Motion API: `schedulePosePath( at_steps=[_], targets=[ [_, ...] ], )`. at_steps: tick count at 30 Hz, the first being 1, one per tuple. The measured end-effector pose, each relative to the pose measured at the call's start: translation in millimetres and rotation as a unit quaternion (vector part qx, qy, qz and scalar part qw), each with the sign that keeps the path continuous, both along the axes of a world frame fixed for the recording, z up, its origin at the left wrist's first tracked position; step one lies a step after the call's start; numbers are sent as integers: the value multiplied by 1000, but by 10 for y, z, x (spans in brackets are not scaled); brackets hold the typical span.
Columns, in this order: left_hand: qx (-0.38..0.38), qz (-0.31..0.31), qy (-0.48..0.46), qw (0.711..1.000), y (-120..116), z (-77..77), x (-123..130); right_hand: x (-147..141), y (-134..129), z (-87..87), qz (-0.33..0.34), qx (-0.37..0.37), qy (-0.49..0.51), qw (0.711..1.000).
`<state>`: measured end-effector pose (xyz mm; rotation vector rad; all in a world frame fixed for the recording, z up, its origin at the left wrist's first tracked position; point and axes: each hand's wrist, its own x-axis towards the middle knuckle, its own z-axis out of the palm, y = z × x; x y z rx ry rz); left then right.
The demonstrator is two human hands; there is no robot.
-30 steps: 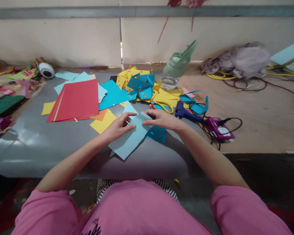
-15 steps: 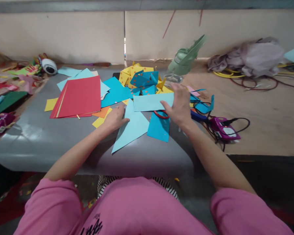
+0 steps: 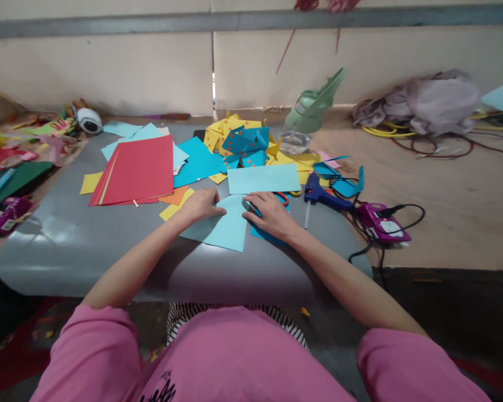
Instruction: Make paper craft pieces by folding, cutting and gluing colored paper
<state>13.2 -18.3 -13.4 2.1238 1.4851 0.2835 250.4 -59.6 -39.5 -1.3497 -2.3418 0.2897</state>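
A light blue sheet of paper (image 3: pixel 228 231) lies on the grey mat in front of me, one corner toward my body. My left hand (image 3: pixel 202 205) grips its left side, thumb lying on top. At the right edge, the fingers and thumb of my right hand (image 3: pixel 270 215) hold the same sheet. Just beyond is a light blue paper strip (image 3: pixel 264 178). Red-handled scissors (image 3: pixel 283 198) peek out beside my right hand, mostly hidden. Beneath that hand lies a darker blue paper piece (image 3: pixel 262 234), partly covered.
Red paper sheets (image 3: pixel 136 170) are stacked at left. Folded yellow paper shapes (image 3: pixel 218 134) and a dotted blue one (image 3: pixel 247 139) stand behind. To the right are a blue glue gun (image 3: pixel 318 192), a purple power strip (image 3: pixel 383 220) with cables and a green fan-like object (image 3: pixel 312 106).
My right hand has left the light blue strip and moved down and left onto the sheet. The sheet has turned, and the strip lies free. The view has tilted slightly upward.
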Motion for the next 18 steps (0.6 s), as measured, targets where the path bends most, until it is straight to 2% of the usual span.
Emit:
schedulePosePath(
  at_steps=[4,7,10,12,14,18],
  targets=[
    [-63,-31,-13,997,-19,97,-84,10,-24,-14,-20,-19,82,996],
    [-127,-64,-146,979,-69,175,-175,9,-18,53,-68,-80,206,973],
    [-173,-76,-280,941,-140,208,-182,-34,18,191,-66,-178,325,926],
    [-188,-70,-306,931,-178,207,-129,-88,49,300,-40,-227,372,899],
    [-191,-64,-323,925,-194,200,-57,-148,81,401,-26,-245,398,884],
    [-146,-62,-326,932,-175,190,43,-229,163,548,-28,-220,419,880]
  ],
)
